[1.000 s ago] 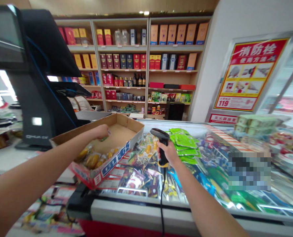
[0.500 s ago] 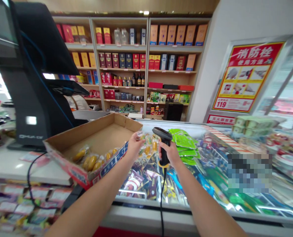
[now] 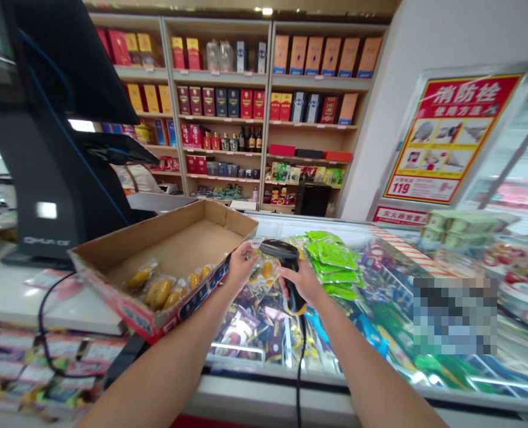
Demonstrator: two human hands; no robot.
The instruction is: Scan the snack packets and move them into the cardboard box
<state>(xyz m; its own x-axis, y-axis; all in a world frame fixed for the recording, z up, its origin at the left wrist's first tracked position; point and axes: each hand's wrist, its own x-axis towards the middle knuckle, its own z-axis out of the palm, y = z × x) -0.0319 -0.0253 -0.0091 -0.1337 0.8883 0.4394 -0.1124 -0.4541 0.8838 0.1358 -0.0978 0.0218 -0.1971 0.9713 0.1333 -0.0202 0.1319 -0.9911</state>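
Just in front of both hands, seen from the head camera, the left hand [image 3: 242,266] pinches a small clear packet [image 3: 256,245] between thumb and fingers, while the right hand [image 3: 300,282] wraps closed around the grip of a black-and-yellow handheld barcode scanner [image 3: 280,251]. The scanner's nose sits just beside the packet, angled toward it, and its black cable [image 3: 300,368] hangs straight down from the handle.

Left of the left hand, a shallow cardboard box [image 3: 166,227] rests tilted across the edge of the white surface [image 3: 18,297] and the display chest, its printed wall nearly touching the left wrist. Clear packets of yellow snacks [image 3: 159,293] lie in a loose row along that wall, and the rest of the box floor shows bare.

Beneath both hands, the glass-fronted display chest [image 3: 264,386] holds a dense heap of colourful snack packets [image 3: 246,333]. Beyond the right hand, bright green sachets [image 3: 332,255] form a pile. Farther ahead, wooden shelves [image 3: 264,80] carry boxed liquor and bottles. Left of the box stands a black checkout terminal [image 3: 45,148].
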